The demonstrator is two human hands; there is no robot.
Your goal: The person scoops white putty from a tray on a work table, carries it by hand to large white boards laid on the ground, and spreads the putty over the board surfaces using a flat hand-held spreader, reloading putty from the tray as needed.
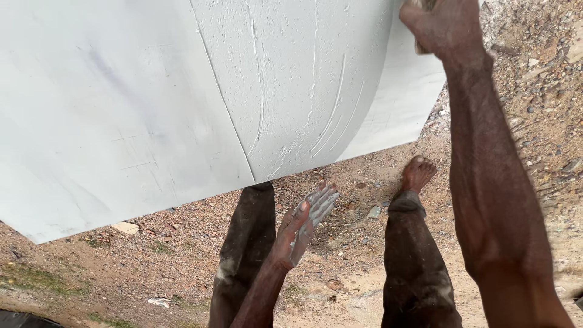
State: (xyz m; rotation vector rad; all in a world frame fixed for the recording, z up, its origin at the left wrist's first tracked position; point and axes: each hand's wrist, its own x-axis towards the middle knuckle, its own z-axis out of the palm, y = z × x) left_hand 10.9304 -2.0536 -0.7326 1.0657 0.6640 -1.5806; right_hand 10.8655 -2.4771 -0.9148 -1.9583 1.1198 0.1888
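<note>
The right hand is gripping a sanding block, fingers curled around it, against the filler-coated grey panel, and should be keeping it flat with even strokes, while the left hand is hanging below with fingers loosely together.

Grey wall: matt plaster, smooth left, gritty and ridged right. Ground: rough sandy gravel.

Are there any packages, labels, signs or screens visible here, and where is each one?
None show: no package, label, sign or screen.
Only a large pale grey coated panel, unmarked, fills the upper left.
The right hand holds something at its top edge; the left hand, smeared grey, hangs open below.
</note>
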